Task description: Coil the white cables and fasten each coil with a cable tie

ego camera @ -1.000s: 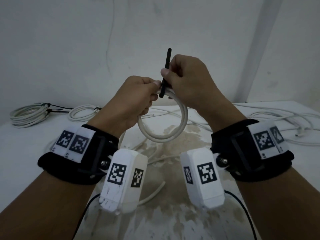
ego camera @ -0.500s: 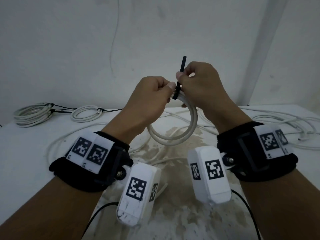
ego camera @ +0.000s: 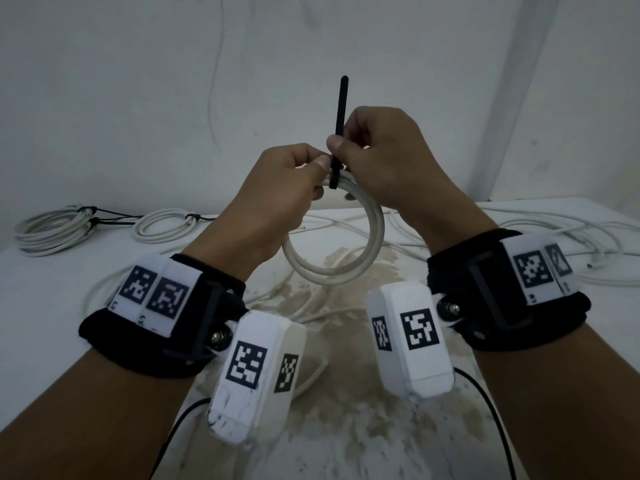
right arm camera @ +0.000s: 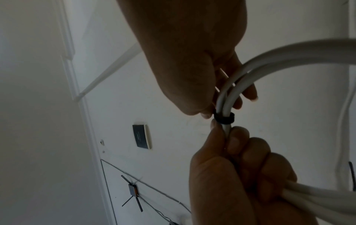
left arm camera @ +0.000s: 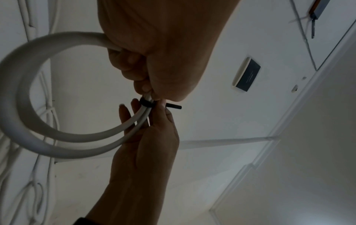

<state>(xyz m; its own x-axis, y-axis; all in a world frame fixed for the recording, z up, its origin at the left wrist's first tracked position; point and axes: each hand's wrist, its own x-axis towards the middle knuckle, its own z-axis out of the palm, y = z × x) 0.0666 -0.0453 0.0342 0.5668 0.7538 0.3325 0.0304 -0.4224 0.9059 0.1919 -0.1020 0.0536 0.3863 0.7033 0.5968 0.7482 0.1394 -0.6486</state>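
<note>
I hold a small coil of white cable (ego camera: 360, 268) in the air above the table. My left hand (ego camera: 294, 188) grips the top of the coil (right arm camera: 227, 137), fingers curled round its strands. A black cable tie (ego camera: 338, 140) loops round the coil (right arm camera: 223, 117) next to that grip, and its free tail sticks straight up. My right hand (ego camera: 377, 157) pinches the tail between thumb and forefinger just above the loop. In the left wrist view the tie (left arm camera: 147, 104) sits tight on the two strands of the coil (left arm camera: 23, 97).
Two tied white coils (ego camera: 52, 230) (ego camera: 162, 225) lie at the back left of the white table (ego camera: 52, 299). Loose white cable (ego camera: 554, 237) sprawls over the back right. More cable (ego camera: 304, 313) lies on the stained middle below the hands.
The tie's tail stands longer above my right thumb than before, and the loop looks tighter. Both hands stay at the coil's top.
</note>
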